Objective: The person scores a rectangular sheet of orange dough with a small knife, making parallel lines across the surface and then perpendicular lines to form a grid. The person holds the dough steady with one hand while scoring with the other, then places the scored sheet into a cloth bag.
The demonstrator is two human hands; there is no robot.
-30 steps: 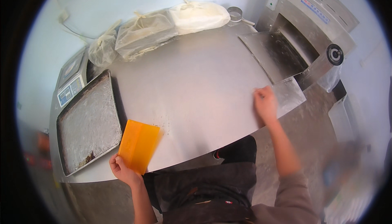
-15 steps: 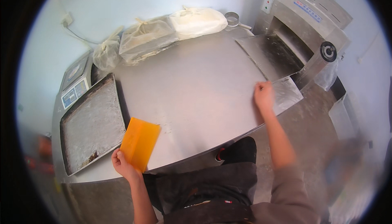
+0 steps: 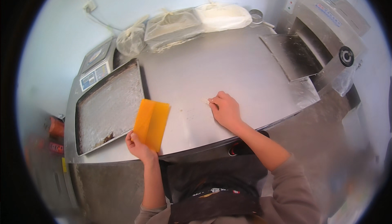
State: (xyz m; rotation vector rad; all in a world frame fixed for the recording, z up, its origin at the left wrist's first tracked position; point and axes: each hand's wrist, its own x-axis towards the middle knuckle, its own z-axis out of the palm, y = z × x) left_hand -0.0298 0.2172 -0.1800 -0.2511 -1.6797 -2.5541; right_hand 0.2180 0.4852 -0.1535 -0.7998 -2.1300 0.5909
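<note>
My left hand (image 3: 141, 147) grips a flat orange plastic dough scraper (image 3: 153, 124) by its lower left edge, its fingers curled. The scraper is tilted up at the near edge of the metal table (image 3: 192, 70), next to a dark-rimmed baking tray (image 3: 112, 101). My right hand (image 3: 226, 109) is at the middle of the tabletop, with thumb and forefinger pinched together. A small whitish scrap (image 3: 205, 100) shows at those fingertips; its kind is too small to make out. Faint crumbs lie on the steel between the two hands.
A digital scale (image 3: 96, 70) stands behind the tray. Along the wall are a tied plastic bag (image 3: 130, 42), a bagged box (image 3: 173, 24) and a white bag (image 3: 223, 17). A metal ring (image 3: 256, 16) sits beyond them. At right stands a steel roller machine (image 3: 322, 23) with a feed plate (image 3: 292, 56).
My right hand has moved left from near the machine's plate to the table's middle, where a whitish scrap now shows at its fingertips. My left hand still holds the scraper. The view has shifted.
</note>
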